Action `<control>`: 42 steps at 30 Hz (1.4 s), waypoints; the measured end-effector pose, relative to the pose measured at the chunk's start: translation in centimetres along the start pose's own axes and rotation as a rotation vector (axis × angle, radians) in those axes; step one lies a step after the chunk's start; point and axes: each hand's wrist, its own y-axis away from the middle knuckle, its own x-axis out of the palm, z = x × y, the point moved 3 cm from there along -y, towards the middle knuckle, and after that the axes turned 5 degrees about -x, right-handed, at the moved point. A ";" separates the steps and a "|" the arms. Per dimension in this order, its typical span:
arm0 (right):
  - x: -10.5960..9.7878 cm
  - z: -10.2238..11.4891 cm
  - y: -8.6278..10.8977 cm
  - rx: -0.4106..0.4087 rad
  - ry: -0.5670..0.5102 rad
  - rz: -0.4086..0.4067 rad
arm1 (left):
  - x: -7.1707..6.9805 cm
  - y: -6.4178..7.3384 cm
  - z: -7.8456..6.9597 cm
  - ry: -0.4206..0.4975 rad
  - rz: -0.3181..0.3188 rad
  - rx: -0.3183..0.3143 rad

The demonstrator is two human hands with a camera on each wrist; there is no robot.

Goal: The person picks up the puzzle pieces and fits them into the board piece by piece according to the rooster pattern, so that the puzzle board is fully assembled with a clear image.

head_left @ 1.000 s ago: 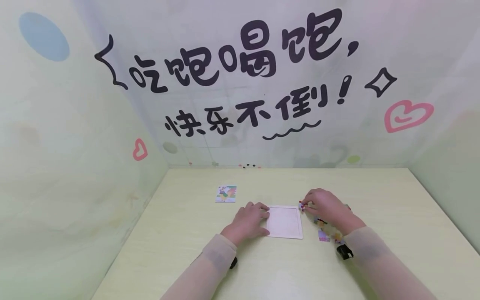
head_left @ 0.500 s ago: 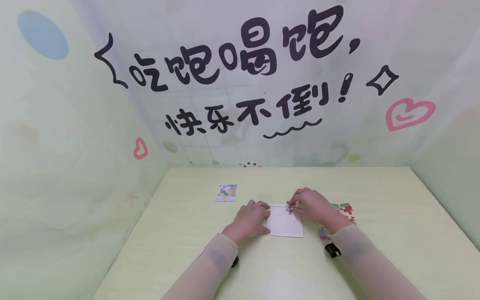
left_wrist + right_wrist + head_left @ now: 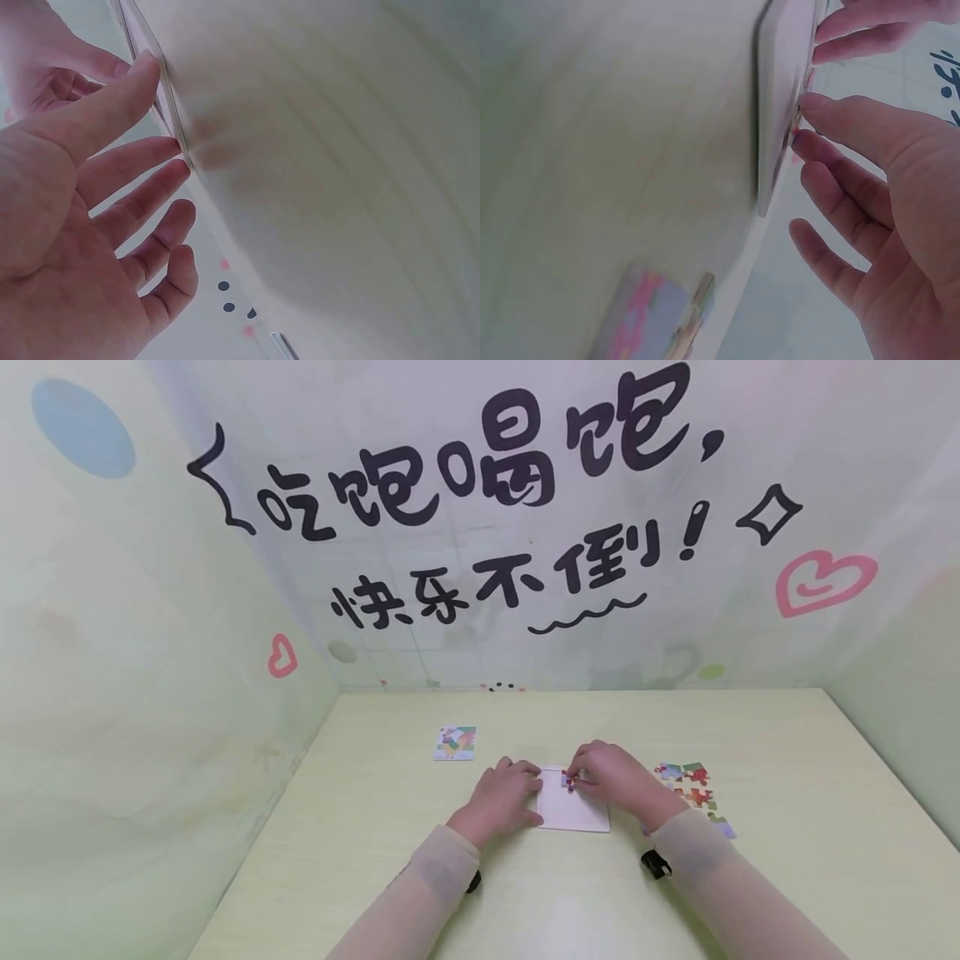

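A shallow white puzzle tray lies on the table between the hands. At its left edge, my left hand rests with thumb and fingers spread; in the left wrist view, its thumb and two fingertips touch the tray's rim. My right hand pinches a small colourful jigsaw piece over the tray's far part. From the right wrist, thumb and index finger meet at the piece, close to the tray surface. Whether the piece touches the tray is hard to tell.
Loose jigsaw pieces lie right of the tray, partly behind the right forearm. A square picture card with a colourful animal lies at the back left. A printed wall covering stands behind the table.
My right hand has carried the jigsaw piece leftward from beside the tray to above its far part, uncovering more loose pieces. The left hand has stayed at the tray's left edge.
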 end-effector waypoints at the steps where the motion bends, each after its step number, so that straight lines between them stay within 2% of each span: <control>1: 0.1 0.0 -0.1 -0.010 0.006 -0.002 | 0.0 0.0 0.0 0.003 0.000 -0.003; 5: 0.6 0.2 -0.4 -0.041 0.043 -0.008 | 0.1 -0.1 0.0 0.015 0.007 -0.014; 14: 0.9 1.3 -1.5 -0.024 0.041 0.040 | -0.3 0.0 -0.1 0.010 0.005 0.008; 21: 1.3 1.5 -1.9 -0.033 0.042 0.012 | -0.3 0.0 0.1 0.015 -0.007 0.013; 28: 1.5 1.4 -1.9 0.016 0.033 -0.001 | 0.2 -0.1 0.0 0.045 -0.012 0.004; 35: 1.4 1.3 -2.1 0.041 -0.010 -0.018 | 0.2 0.0 -0.2 -0.017 -0.027 0.003; 42: 1.5 1.1 -2.2 0.071 -0.050 -0.019 | 0.2 -0.1 -0.1 0.016 -0.024 -0.002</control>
